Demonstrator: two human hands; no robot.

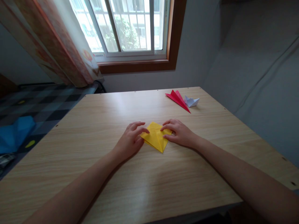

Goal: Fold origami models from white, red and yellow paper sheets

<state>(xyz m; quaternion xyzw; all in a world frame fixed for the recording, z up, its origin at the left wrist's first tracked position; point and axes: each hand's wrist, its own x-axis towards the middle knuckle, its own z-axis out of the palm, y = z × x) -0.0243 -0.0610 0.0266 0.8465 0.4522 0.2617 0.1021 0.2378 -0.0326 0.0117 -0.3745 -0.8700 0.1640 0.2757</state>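
A folded yellow paper (155,137) lies flat near the middle of the wooden table (98,124), shaped like a kite with its point toward me. My left hand (130,140) presses its left edge with the fingertips. My right hand (177,132) pinches and presses the paper's right corner. Both hands rest on the tabletop on either side of the paper.
A folded red paper plane (177,99) and a small white folded paper boat (191,101) sit at the table's far right. A window (130,28) with a curtain (60,46) is behind. A bed with a checked cover (35,105) and blue cloth (14,133) lies left.
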